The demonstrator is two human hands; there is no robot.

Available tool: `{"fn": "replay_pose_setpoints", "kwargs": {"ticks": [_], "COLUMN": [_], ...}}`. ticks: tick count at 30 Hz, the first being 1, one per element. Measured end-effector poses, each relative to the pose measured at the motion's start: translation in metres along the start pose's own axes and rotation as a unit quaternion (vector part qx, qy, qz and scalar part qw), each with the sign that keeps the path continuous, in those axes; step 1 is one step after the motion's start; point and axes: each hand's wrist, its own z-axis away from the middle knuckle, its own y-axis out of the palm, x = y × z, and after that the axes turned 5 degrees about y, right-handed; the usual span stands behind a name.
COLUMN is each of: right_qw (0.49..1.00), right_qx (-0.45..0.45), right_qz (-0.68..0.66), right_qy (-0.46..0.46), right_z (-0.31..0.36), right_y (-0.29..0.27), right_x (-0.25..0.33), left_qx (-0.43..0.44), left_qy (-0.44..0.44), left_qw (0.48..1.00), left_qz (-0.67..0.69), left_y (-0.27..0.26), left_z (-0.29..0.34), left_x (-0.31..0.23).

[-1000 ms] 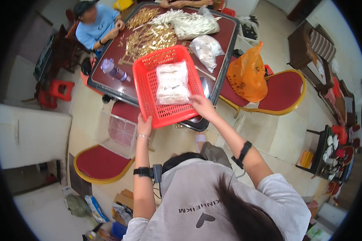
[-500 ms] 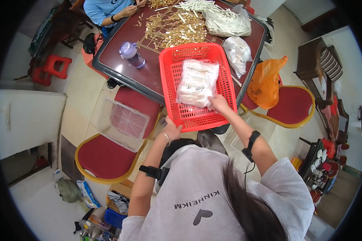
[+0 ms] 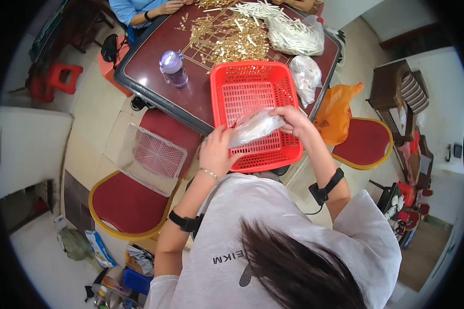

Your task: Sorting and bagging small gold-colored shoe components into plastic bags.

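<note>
1. Left hand closed on the near end of a clear plastic bag of pale contents.
2. Right hand grips the bag's far end.
3. Bag held just above the red slotted plastic basket, at the near edge of the dark red table.
4. Purple-capped bottle stands left of the basket.

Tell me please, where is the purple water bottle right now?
In the head view, the purple water bottle stands on the dark table, left of the red basket.

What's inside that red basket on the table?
The red basket looks empty; both hands hold a clear plastic bag above it. The mesh beneath the bag and hands is covered.
</note>
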Motion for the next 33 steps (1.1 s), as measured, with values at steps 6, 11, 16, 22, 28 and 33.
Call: {"fn": "replay_pose_setpoints", "kwargs": {"ticks": [6, 11, 16, 22, 28, 33], "right_qw": [0.999, 0.995, 0.991, 0.970, 0.900, 0.822], "right_qx": [0.034, 0.095, 0.131, 0.116, 0.078, -0.065], "right_qz": [-0.012, -0.022, -0.009, -0.127, 0.232, 0.375], "right_qy": [0.030, 0.014, -0.019, -0.170, -0.359, -0.424], "right_z": [0.000, -0.003, 0.012, 0.045, 0.007, 0.026], "right_y": [-0.011, -0.035, -0.028, -0.006, -0.012, 0.011], "right_x": [-0.024, -0.023, 0.002, 0.007, -0.085, -0.080], "left_qx": [0.108, 0.059, -0.100, -0.092, -0.084, 0.000], "left_qy": [0.094, 0.170, 0.169, -0.170, -0.168, -0.145], "left_qw": [0.990, 0.978, 0.980, 0.891, 0.918, 0.963], "left_qz": [-0.005, -0.102, 0.002, 0.411, 0.350, 0.227], "left_y": [0.057, 0.074, 0.056, 0.065, 0.104, 0.067], "left_z": [-0.013, -0.015, -0.029, -0.023, -0.010, -0.024], "left_x": [-0.008, -0.025, -0.037, -0.060, -0.025, -0.048]}}
